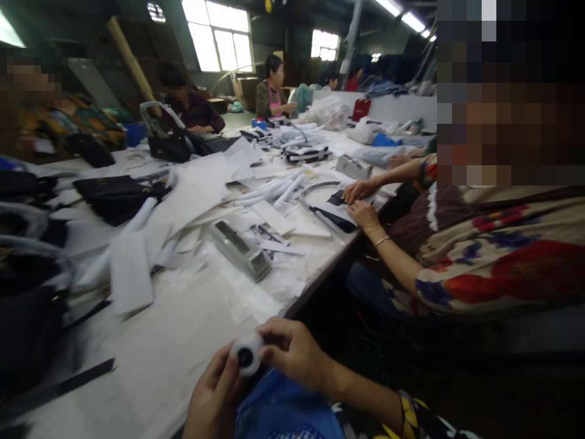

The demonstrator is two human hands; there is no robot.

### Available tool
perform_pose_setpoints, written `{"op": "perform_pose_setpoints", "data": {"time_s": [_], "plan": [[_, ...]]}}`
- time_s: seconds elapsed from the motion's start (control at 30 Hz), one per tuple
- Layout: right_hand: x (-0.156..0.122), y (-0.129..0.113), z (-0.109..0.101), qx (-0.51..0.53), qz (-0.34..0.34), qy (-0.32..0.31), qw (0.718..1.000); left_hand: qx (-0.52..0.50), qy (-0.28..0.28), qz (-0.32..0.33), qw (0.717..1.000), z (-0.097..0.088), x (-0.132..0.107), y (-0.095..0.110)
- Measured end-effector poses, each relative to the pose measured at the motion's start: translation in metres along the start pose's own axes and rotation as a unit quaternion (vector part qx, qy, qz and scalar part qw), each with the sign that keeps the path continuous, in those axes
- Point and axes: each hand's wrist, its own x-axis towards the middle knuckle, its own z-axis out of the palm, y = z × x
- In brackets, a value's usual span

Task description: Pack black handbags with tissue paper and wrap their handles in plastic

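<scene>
Both my hands hold a small white roll (247, 353) with a dark hole in its middle, likely tape. My left hand (214, 396) grips it from below with curled fingers. My right hand (292, 352) pinches its right side. They hover just off the near edge of a long white table (173, 360), above blue cloth (283, 411) on my lap.
A grey tape dispenser (241, 249), white paper sheets and rolled paper litter the table. Black handbags (116, 194) lie at the left. A co-worker in a flowered top sits at my right, both hands (361, 201) on a black piece. More people work further back.
</scene>
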Motion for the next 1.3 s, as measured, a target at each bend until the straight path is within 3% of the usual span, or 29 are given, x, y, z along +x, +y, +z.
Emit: {"op": "perform_pose_setpoints", "data": {"time_s": [0.1,0.2,0.37,0.5,0.57,0.67,0.77,0.9,1.03,1.3], "plan": [[0.015,-0.011,-0.005,-0.046,-0.078,-0.018,0.996,-0.198,0.023,-0.064,0.978,0.005,0.005,0.013],[0.027,-0.010,-0.006,-0.071,-0.127,-0.048,0.988,-0.278,0.055,-0.090,0.955,0.014,0.015,0.024],[0.033,-0.002,-0.005,-0.018,-0.080,-0.069,0.994,-0.275,0.014,-0.130,0.953,0.023,0.017,0.026],[0.036,0.000,-0.008,0.050,-0.040,-0.041,0.997,-0.177,-0.039,-0.144,0.973,0.023,0.020,0.019],[0.037,-0.001,-0.012,0.087,-0.033,-0.025,0.995,-0.087,-0.056,-0.093,0.990,0.020,0.025,0.016],[0.038,-0.002,-0.016,0.118,-0.014,-0.004,0.993,0.060,-0.023,0.077,0.995,0.015,0.032,0.017],[0.037,-0.002,-0.019,0.137,0.007,0.013,0.990,0.168,0.001,0.210,0.963,0.013,0.039,0.024],[0.033,-0.004,-0.020,0.113,0.038,0.034,0.992,0.241,-0.038,0.315,0.917,0.016,0.045,0.033],[0.030,-0.006,-0.024,0.083,0.026,0.018,0.996,0.273,-0.059,0.341,0.897,0.018,0.051,0.038],[0.028,-0.003,-0.035,-0.006,0.004,0.051,0.999,0.292,-0.082,0.310,0.901,0.019,0.058,0.042]]}}
